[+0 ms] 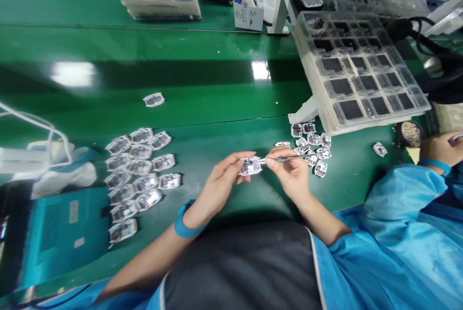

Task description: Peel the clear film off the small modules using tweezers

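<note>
Between the fingers of my left hand point(226, 172) is a small white-and-silver electronic module point(250, 166), held just above the green table. My right hand point(291, 173) pinches a pair of metal tweezers point(284, 157), whose tips point left and meet the module's right side. What the tips touch is too small to tell. Beyond my right hand lies a loose cluster of similar modules point(314, 140). To the left, more of them stand in rows point(140, 166), and a single module point(154, 100) lies farther back.
A clear compartment tray point(358, 118) sits on a raised stand at the right. Stacked trays point(164, 11) and a labelled box of syringes point(249, 17) are at the back. A teal device point(60, 223) lies at left. A co-worker's arm point(408, 189) rests at the right.
</note>
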Action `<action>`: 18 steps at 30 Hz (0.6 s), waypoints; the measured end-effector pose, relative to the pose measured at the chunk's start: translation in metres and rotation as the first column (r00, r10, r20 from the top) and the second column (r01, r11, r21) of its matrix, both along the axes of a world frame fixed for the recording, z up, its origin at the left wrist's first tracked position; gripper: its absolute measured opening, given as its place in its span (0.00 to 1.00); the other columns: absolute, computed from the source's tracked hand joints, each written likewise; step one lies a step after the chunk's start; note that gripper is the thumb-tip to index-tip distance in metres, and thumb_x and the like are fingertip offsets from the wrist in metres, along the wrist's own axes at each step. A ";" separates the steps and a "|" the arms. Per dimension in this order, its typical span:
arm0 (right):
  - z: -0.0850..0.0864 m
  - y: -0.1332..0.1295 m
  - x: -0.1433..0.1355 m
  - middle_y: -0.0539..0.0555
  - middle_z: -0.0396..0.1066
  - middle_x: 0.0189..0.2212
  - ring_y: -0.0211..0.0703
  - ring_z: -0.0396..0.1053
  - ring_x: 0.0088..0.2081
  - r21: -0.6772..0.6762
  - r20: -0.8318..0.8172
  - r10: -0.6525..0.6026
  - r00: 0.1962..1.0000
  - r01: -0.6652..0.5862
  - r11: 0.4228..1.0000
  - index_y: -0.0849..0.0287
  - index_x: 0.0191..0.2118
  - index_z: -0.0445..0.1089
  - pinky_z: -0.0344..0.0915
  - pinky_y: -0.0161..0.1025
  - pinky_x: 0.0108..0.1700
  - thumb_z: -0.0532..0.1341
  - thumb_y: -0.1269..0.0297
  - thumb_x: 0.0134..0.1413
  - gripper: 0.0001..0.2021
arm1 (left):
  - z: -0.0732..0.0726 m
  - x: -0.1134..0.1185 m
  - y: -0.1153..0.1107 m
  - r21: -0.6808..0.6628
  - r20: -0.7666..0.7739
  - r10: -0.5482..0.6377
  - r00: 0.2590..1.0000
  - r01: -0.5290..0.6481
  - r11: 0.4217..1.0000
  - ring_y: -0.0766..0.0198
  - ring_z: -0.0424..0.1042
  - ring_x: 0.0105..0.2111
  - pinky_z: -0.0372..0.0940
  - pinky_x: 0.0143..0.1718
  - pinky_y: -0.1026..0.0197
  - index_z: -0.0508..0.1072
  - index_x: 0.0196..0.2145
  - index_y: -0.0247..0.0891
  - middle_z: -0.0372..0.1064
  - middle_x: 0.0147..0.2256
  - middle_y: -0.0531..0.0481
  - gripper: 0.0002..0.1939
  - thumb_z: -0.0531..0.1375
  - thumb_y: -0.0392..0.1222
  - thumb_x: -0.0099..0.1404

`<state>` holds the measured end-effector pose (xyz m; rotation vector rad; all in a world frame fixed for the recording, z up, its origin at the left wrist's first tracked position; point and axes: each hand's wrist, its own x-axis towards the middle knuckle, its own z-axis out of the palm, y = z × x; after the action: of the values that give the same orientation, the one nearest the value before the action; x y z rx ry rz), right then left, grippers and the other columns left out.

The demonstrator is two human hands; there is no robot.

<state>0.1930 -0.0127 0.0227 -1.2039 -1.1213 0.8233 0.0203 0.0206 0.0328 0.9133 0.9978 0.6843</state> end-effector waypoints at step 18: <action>0.001 0.002 -0.004 0.51 0.73 0.31 0.44 0.72 0.37 -0.117 0.000 0.069 0.998 -0.069 0.991 0.54 0.33 0.75 0.67 0.43 0.44 0.68 0.61 0.53 0.04 | -0.005 -0.003 -0.002 0.056 -0.009 -0.043 0.999 0.043 0.998 0.67 0.67 0.28 0.60 0.29 0.64 0.77 0.46 0.36 0.74 0.33 0.50 0.15 0.61 0.45 0.65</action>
<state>0.1891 -0.0103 0.0238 -1.2695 -1.1358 0.9508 0.0176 0.0188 0.0283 0.9844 0.9671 0.6754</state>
